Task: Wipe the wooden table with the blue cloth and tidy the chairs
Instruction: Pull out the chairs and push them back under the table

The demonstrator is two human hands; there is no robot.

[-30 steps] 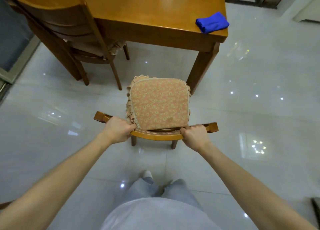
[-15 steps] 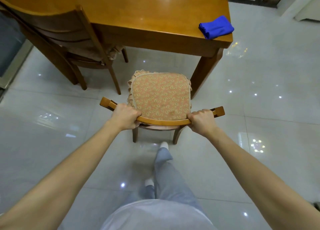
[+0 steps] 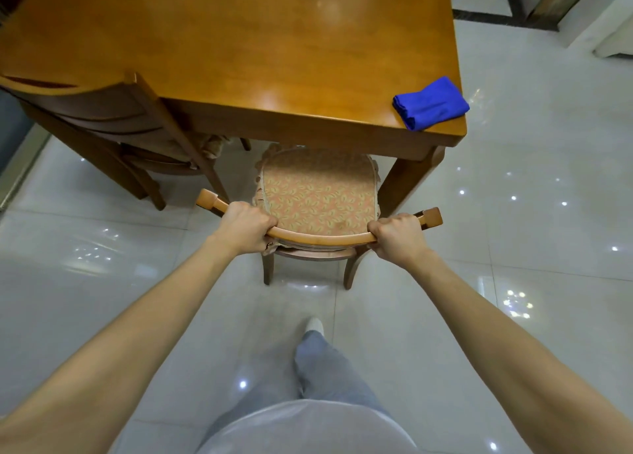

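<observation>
Both hands grip the curved top rail of a light wooden chair (image 3: 318, 239): the left hand (image 3: 245, 229) near its left end, the right hand (image 3: 399, 236) near its right end, fingers curled round the rail. The chair's patterned orange seat cushion (image 3: 317, 196) reaches partly under the glossy wooden table (image 3: 239, 49), apparently clear of its right leg. A folded blue cloth (image 3: 430, 103) lies on the table's near right corner. A darker wooden chair (image 3: 102, 114) stands tucked in at the left.

Cushion (image 3: 318, 196) — perhaps half — under table (image 3: 274, 59), forearms (image 3: 137, 333) cropped
</observation>
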